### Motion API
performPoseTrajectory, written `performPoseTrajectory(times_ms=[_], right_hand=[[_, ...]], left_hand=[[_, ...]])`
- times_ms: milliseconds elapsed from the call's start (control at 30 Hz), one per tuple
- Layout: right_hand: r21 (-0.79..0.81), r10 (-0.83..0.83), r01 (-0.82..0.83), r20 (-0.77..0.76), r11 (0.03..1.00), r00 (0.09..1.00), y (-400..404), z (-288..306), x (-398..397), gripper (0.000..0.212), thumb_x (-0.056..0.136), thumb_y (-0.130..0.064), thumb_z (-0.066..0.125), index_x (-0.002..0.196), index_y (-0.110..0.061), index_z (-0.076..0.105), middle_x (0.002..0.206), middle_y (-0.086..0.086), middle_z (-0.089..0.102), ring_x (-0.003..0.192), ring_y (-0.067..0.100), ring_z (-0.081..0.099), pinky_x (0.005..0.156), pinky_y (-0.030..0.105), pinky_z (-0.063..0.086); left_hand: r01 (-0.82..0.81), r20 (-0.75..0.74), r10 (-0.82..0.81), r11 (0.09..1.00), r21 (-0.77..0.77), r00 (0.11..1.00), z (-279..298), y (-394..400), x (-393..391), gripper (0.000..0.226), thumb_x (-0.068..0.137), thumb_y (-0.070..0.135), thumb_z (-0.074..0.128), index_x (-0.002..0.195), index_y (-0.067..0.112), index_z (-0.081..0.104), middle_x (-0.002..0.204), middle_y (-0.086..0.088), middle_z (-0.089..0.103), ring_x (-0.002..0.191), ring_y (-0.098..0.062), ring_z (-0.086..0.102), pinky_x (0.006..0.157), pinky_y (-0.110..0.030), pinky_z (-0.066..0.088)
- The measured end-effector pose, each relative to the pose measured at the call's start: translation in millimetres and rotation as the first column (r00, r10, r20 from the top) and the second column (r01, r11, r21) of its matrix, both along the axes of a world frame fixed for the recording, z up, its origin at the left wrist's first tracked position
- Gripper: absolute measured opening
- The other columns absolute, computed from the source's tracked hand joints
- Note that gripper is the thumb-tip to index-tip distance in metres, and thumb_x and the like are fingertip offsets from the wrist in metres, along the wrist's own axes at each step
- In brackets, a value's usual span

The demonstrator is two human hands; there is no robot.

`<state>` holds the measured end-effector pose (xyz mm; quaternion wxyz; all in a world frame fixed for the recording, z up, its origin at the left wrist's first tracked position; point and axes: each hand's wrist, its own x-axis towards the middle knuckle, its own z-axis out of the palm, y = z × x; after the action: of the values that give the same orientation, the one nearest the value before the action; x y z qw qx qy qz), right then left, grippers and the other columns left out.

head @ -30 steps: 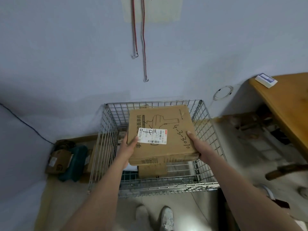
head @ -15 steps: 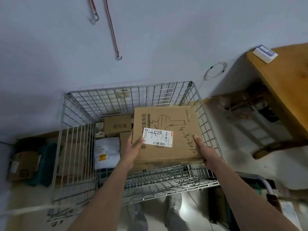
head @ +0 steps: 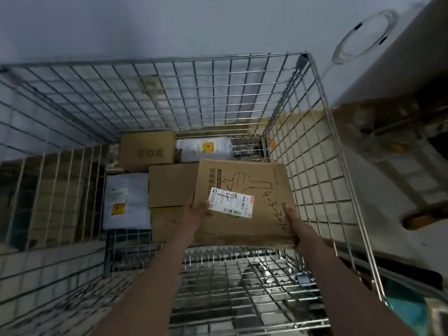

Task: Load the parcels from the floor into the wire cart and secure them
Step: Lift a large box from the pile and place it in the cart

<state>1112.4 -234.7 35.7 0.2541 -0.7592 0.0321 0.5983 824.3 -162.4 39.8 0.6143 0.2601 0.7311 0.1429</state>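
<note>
Both hands — left hand (head: 197,209), right hand (head: 292,218) — clamp the flat cardboard box (head: 244,202) by its side edges inside the wire cart (head: 315,146) — stiff, seemingly light.

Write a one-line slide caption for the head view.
Both hands, left and right, hold a flat labelled cardboard box inside the wire cart, above parcels already loaded.

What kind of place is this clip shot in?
Probably a parcel sorting or storage room: a wire cart holds cardboard boxes and grey mailer bags, and both hands lower a labelled flat carton into it beside a plain wall.
</note>
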Motion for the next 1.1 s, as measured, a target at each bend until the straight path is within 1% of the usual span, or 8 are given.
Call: performPoseTrajectory(times_ms=[167,333,467,667,733,900,1033,1100], right_hand=[[-0.064,-0.057,0.051,-0.091,0.997,0.994,-3,-41,0,0.062,0.074,-0.061,0.076,0.108,-0.012,0.063,0.103,0.016,0.072,0.093,0.035,0.070,0.075,0.048,0.059],[-0.066,-0.079,0.076,-0.055,0.995,0.995,2,-74,3,0.050,0.080,-0.062,0.068,0.100,-0.016,0.062,0.103,0.013,0.069,0.096,0.032,0.064,0.095,0.050,0.051],[-0.068,-0.127,0.120,-0.104,0.990,0.986,5,-98,-1,0.066,0.072,-0.067,0.072,0.111,-0.014,0.062,0.109,0.015,0.069,0.101,0.035,0.065,0.092,0.052,0.053],[-0.047,-0.202,0.197,-0.138,0.979,0.970,9,-118,-13,0.044,0.088,-0.056,0.063,0.105,-0.016,0.059,0.105,0.013,0.064,0.089,0.031,0.061,0.086,0.054,0.052],[-0.040,-0.226,0.222,-0.137,0.974,0.965,6,-129,-14,0.043,0.090,-0.054,0.061,0.109,-0.015,0.059,0.104,0.012,0.063,0.088,0.030,0.060,0.093,0.056,0.049],[0.017,-0.277,0.285,-0.187,0.958,0.943,14,-152,-24,0.046,0.092,-0.049,0.063,0.123,-0.017,0.058,0.120,0.012,0.065,0.103,0.035,0.062,0.089,0.060,0.052],[0.043,-0.264,0.280,-0.227,0.959,0.938,21,-159,-32,0.039,0.092,-0.039,0.068,0.123,-0.015,0.064,0.117,0.013,0.071,0.109,0.035,0.065,0.076,0.051,0.060],[0.014,-0.304,0.311,-0.182,0.950,0.935,19,-163,-35,0.048,0.088,-0.036,0.073,0.129,-0.013,0.062,0.124,0.013,0.068,0.113,0.035,0.063,0.073,0.045,0.060]], left_hand=[[0.051,-0.034,-0.050,0.998,0.032,0.998,-52,-7,11,0.073,0.088,0.054,0.066,0.150,0.026,0.039,0.153,-0.004,0.043,0.136,-0.030,0.045,0.111,-0.046,0.036],[-0.022,0.041,0.017,0.992,0.121,0.999,-82,-12,18,0.058,0.094,0.038,0.066,0.145,0.023,0.046,0.133,0.004,0.058,0.113,-0.016,0.055,0.096,-0.032,0.043],[-0.035,-0.015,0.038,0.986,0.166,0.999,-89,-1,24,0.050,0.095,0.031,0.067,0.140,0.016,0.052,0.116,0.006,0.058,0.106,-0.015,0.056,0.087,-0.027,0.042],[0.014,-0.021,-0.010,0.982,0.191,1.000,-112,15,20,0.053,0.092,0.038,0.068,0.139,0.019,0.052,0.113,0.007,0.061,0.107,-0.018,0.061,0.086,-0.031,0.050],[0.029,-0.026,-0.024,0.982,0.189,0.999,-122,17,20,0.054,0.092,0.041,0.067,0.140,0.020,0.051,0.116,0.006,0.062,0.106,-0.017,0.062,0.082,-0.028,0.050],[0.048,-0.060,-0.032,0.959,0.280,0.998,-144,10,21,0.059,0.091,0.046,0.067,0.145,0.036,0.046,0.116,0.015,0.065,0.105,-0.009,0.065,0.084,-0.027,0.054],[0.073,-0.123,-0.032,0.936,0.345,0.992,-155,9,27,0.060,0.093,0.042,0.066,0.148,0.032,0.043,0.116,0.016,0.064,0.110,-0.014,0.065,0.092,-0.031,0.053],[0.107,-0.137,-0.062,0.929,0.353,0.989,-159,9,26,0.065,0.093,0.045,0.064,0.152,0.037,0.036,0.118,0.017,0.062,0.110,-0.013,0.063,0.095,-0.033,0.052]])
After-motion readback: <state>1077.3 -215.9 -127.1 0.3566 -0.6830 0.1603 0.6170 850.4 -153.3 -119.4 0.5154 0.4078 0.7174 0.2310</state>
